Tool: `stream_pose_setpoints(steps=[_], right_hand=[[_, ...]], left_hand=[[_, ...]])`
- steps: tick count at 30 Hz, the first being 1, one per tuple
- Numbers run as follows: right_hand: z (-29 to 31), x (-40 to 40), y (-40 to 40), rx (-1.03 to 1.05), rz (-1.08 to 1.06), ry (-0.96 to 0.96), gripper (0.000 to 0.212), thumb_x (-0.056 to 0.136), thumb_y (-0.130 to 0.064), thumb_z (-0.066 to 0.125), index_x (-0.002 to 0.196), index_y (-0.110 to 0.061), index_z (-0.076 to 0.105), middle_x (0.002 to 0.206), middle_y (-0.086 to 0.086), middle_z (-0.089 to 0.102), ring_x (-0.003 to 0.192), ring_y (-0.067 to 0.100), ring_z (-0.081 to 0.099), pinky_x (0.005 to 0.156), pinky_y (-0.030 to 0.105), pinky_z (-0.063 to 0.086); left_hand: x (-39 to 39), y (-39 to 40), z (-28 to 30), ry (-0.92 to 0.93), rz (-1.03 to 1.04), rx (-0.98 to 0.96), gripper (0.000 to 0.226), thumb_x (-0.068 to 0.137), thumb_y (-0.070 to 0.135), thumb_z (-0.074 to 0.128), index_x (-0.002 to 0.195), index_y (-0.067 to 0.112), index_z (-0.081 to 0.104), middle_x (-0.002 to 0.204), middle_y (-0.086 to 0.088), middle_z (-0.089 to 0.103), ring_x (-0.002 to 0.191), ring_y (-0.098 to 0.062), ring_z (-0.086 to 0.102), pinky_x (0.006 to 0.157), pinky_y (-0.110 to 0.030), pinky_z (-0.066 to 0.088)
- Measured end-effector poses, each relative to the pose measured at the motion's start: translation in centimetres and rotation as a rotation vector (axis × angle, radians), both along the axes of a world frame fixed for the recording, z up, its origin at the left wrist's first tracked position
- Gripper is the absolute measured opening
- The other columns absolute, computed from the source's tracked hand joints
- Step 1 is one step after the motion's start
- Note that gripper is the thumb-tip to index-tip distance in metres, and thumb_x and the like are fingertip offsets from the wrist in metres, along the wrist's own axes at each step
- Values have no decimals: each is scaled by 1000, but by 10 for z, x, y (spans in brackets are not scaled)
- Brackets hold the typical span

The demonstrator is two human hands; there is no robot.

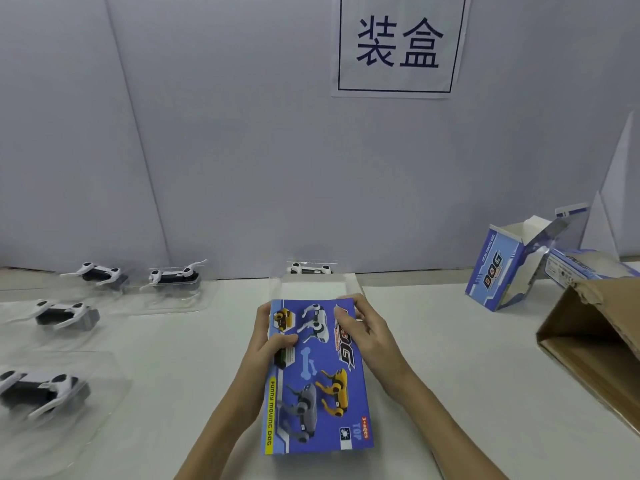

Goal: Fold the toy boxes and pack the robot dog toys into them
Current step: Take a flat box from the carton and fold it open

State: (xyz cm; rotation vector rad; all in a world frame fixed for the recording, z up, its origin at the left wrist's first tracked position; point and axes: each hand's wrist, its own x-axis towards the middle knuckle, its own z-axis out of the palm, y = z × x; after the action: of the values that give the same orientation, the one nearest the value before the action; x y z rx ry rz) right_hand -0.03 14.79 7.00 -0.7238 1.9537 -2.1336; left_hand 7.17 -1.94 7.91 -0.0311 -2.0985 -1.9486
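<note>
A blue toy box (317, 382) printed with robot dogs lies in front of me on the white table, its far end open. My left hand (268, 344) grips its left edge, thumb on the printed face. My right hand (363, 325) holds the far right corner, fingers curled over the top edge. A clear blister tray with a white and black robot dog (310, 269) sticks out of the box's far end. Several more robot dogs in clear trays lie at the left: one near the front (41, 389), one mid-left (65, 315), two at the back (100, 273) (175, 275).
Another blue toy box (498, 268) stands open at the back right, with a second box (575, 268) lying behind it. A brown cardboard carton (595, 337) lies open on its side at the right edge. A grey partition wall with a paper sign (398, 43) rises behind the table.
</note>
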Motion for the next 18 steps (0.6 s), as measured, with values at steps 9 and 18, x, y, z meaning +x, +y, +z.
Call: stream_pose_setpoints(steps=[9,18], right_hand=[[-15,-4,-10,-81,-46,-177,39,93,-47,72,109,-12,62,103,13,78,91,32,78,74,32,63],[-19,-4,-12,-112,-95,-145,28,94,-43,73,107,-20,64,105,17,73,88,35,78,73,40,62]], left_hand=[[2,10,22,-186,143,185,24,103,-9,46,88,10,42,75,-13,53,38,-2,61,39,-13,44],[4,7,17,-67,281,230,49,97,-18,50,129,17,40,88,-12,52,59,-13,63,49,-13,48]])
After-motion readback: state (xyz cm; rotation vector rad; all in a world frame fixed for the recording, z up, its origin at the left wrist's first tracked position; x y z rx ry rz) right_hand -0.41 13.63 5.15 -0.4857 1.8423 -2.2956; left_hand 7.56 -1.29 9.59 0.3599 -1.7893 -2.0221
